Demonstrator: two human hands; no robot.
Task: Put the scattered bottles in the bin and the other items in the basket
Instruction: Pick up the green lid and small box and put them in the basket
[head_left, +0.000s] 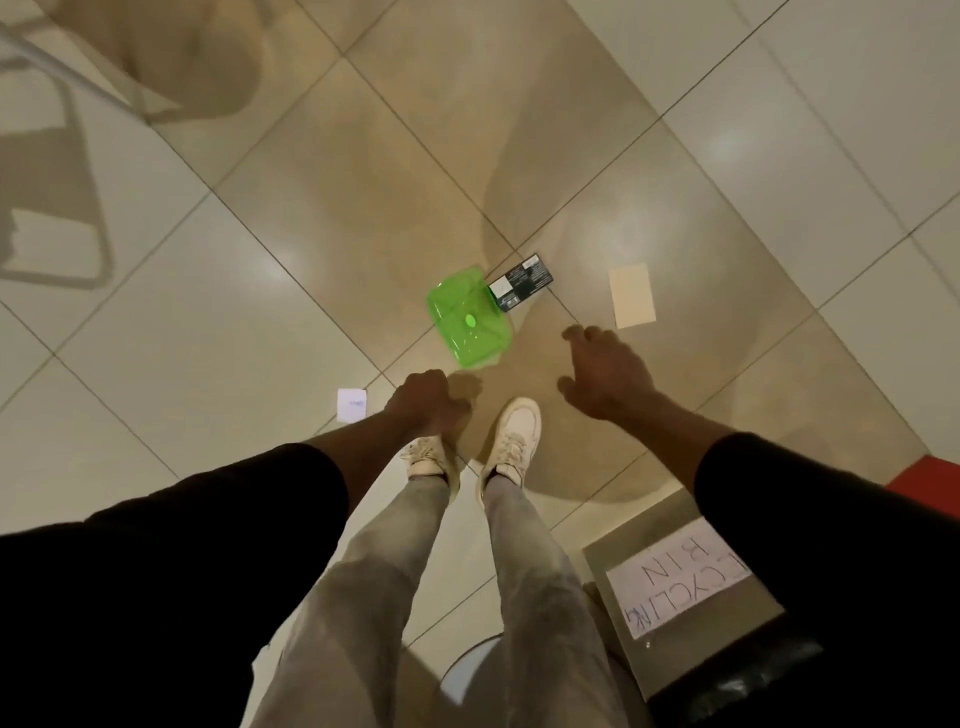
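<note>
Recycling bin (685, 582) beside legs; both hands (605, 371) empty, fingers spread; green pouch (467, 322), box (521, 282), papers (632, 295) uncollected on floor.

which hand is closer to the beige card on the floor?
Right. The right hand hovers open just below-left of the beige card; the left hand is far off to its left, beyond the green pouch.

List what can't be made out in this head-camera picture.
- Recycling bin: the right sleeve hides its right part and the label's first letters.
- White slip of paper: its writing is too small to read.
- Dark box beside the green pouch: print too small to read.
- Red object: cut off by the right edge, unidentifiable.
- Left hand: fingers curl under; whether it holds anything is unclear.
- Basket: nowhere in view.
</note>
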